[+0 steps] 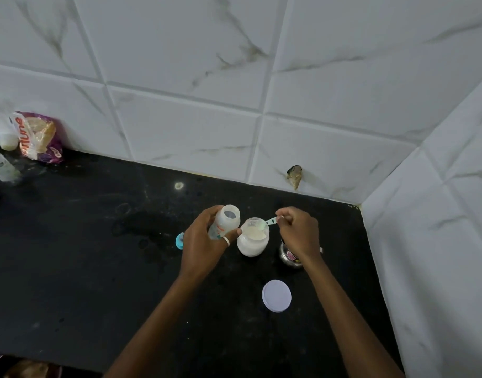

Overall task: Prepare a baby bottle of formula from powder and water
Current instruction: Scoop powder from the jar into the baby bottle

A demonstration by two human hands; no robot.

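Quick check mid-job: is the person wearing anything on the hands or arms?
The left forearm and right forearm are bare, no sleeves in view. The left hand wears one pale ring; the right hand shows none that I can see. No gloves or watch.

**A home kitchen corner**

A dark stone table (70,255), speckled and marked with dried splashes, runs into a corner where two walls of white marble-look tiles (179,64) meet, the kind of splashback set behind a kitchen worktop. One tile by the table's back edge has a chipped hole (294,177). A printed food packet (39,136) leans against the wall at the far left. Household feeding things are gathered near the corner: a baby bottle (229,218), an open jar of white powder (252,242) with a scoop (271,221) at its mouth, a round white lid (276,296) lying flat, a small steel pot (288,256) and a blue cap (179,240).
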